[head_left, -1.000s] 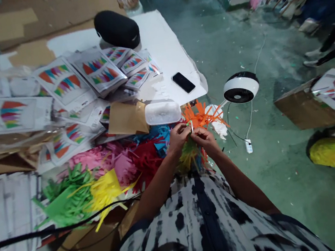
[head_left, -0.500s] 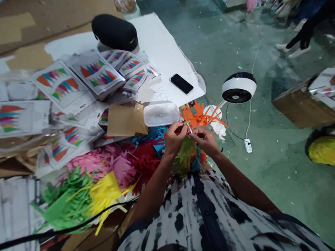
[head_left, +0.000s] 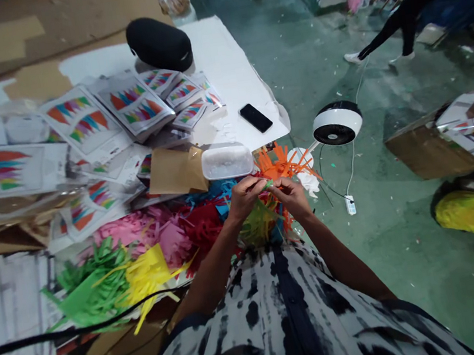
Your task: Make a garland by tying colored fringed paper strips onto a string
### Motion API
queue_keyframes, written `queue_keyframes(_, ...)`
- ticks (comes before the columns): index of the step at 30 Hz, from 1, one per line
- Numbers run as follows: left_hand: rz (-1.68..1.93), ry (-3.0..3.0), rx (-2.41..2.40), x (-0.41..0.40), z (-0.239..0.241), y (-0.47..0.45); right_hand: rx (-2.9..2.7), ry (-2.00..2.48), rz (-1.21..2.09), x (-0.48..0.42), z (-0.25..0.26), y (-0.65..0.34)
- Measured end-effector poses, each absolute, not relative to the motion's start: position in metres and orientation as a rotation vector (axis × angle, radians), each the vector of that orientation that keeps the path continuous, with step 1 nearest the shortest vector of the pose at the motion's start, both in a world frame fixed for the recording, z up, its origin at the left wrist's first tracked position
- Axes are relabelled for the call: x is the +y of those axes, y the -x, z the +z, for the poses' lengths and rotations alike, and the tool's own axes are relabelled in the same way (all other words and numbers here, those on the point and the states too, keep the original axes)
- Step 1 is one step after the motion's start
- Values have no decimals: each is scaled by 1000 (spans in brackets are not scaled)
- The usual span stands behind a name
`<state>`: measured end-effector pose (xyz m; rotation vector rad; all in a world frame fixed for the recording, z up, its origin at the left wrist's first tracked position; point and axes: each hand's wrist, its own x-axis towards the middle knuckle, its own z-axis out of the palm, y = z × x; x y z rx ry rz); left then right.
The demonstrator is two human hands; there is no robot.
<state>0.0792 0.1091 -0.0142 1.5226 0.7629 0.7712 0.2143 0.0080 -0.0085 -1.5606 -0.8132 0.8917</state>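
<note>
My left hand [head_left: 245, 195] and my right hand [head_left: 292, 196] meet at the table's near corner, fingertips pinched close together. Between them shows a small bit of green tissue paper [head_left: 268, 184], gripped from both sides. Fringed yellow-green tissue paper [head_left: 259, 221] hangs just below my hands, against my shirt. Right behind my fingers spreads an orange tissue tassel [head_left: 281, 162]. A clear plastic tub [head_left: 226, 162] stands just beyond my left hand. Red fringed paper [head_left: 202, 224] and blue fringed paper [head_left: 210, 194] lie to the left of it.
Pink [head_left: 160, 230], green [head_left: 96, 281] and yellow fringed paper [head_left: 148, 273] lie to the left, below printed packets [head_left: 137, 103]. A phone [head_left: 255, 118] and black case [head_left: 159, 45] rest on the table. A fan [head_left: 337, 123] and carton [head_left: 420, 150] stand right; a person [head_left: 412, 12] is beyond.
My fingertips have come closer together, and the white strip seen between them earlier no longer shows. The person in the background has stepped leftward.
</note>
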Motion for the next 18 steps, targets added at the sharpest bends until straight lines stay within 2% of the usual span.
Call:
queue_keyframes(9,828,-1462,817,103,-16,-80,-780,1575,962,5,-10,-217)
queue_keyframes(14,922,-1627,910,100,-22,-84,-786,1520,1061,6,-6,-214)
queue_keyframes(18,917,-1801,734,103,-29,-81,-709,1426,1151,7,-2,-212)
